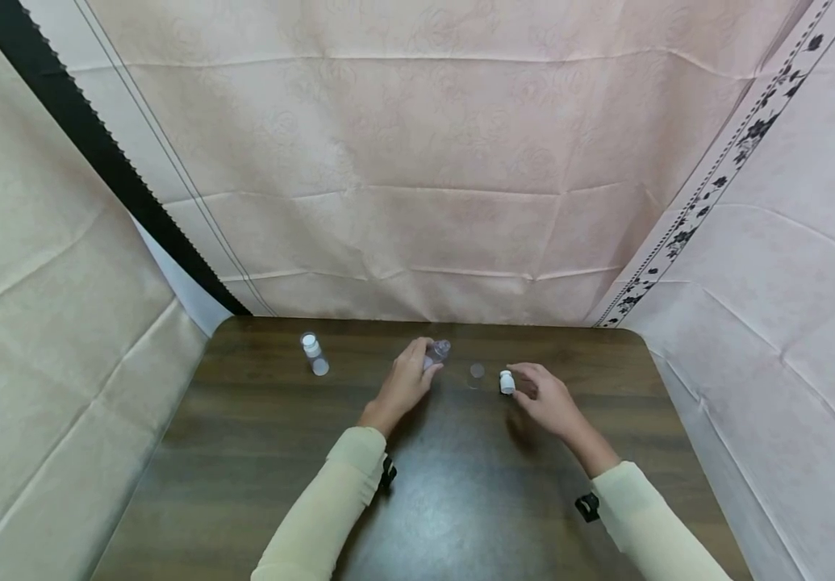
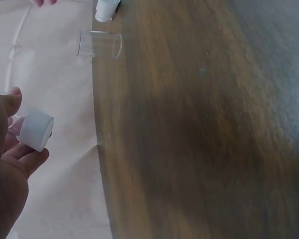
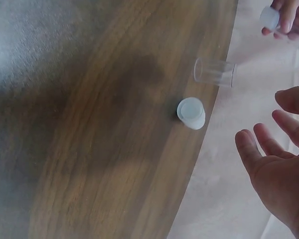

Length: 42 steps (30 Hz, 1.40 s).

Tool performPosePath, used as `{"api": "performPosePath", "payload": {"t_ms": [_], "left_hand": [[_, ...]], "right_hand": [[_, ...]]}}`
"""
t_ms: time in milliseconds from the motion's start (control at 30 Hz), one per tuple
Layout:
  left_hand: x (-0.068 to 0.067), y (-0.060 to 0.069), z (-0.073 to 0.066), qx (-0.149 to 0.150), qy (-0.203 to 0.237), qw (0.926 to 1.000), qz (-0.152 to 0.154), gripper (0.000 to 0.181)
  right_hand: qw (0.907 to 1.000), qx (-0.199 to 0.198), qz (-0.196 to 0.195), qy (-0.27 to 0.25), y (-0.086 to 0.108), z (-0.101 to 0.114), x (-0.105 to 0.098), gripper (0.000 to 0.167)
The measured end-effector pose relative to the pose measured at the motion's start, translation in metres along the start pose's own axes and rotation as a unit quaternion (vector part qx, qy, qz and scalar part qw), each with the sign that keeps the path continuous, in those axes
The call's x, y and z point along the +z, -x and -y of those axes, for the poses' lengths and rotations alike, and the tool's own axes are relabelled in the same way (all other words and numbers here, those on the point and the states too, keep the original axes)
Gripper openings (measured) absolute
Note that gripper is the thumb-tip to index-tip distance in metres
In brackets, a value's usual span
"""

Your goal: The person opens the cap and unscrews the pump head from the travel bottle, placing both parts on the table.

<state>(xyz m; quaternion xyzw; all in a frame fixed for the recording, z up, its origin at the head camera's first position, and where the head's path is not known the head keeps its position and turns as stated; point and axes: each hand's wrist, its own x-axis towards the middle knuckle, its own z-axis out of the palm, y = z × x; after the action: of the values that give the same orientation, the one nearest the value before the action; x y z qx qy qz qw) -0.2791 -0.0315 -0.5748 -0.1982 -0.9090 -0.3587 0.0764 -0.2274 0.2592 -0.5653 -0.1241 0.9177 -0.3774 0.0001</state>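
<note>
My left hand (image 1: 404, 379) grips a small clear container with a white cap (image 2: 36, 130), raised above the far part of the table. The cap points down and toward me. My right hand (image 3: 284, 149) is beside a small white bottle (image 3: 191, 112) that stands upright on the table. Its fingers are spread and loosely bent, and in the right wrist view a gap shows between them and the bottle. Between the two hands, a clear empty-looking cup (image 2: 99, 45) stands on the wood.
At the far left of the brown wooden table (image 1: 257, 484) stands another small white-topped bottle (image 1: 315, 353), with clear plastic around or beside it. Pale patterned cloth (image 1: 417, 161) hangs behind the table's far edge and along both sides.
</note>
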Motion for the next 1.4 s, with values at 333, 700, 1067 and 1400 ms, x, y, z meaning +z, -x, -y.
{"api": "performPosePath", "payload": {"t_ms": [333,700,1067,1400], "left_hand": [[0.015,-0.006,0.008,-0.047,0.025,0.9984,-0.018,0.039],[0.036,-0.010,0.011,-0.090,0.092,0.9916,-0.008,0.038],[0.047,-0.010,0.021,-0.119,0.087,0.9891,0.001,0.036],[0.054,-0.010,0.024,-0.140,0.085,0.9865,0.009,0.038]], "right_hand": [[0.9994,-0.031,-0.007,0.012,0.019,0.017,0.002,0.047],[0.9992,-0.038,-0.009,0.011,0.039,0.019,0.009,0.048],[0.9984,-0.053,-0.020,-0.002,0.049,0.023,0.014,0.050],[0.9985,-0.049,-0.022,-0.005,0.049,0.021,0.021,0.050]]}}
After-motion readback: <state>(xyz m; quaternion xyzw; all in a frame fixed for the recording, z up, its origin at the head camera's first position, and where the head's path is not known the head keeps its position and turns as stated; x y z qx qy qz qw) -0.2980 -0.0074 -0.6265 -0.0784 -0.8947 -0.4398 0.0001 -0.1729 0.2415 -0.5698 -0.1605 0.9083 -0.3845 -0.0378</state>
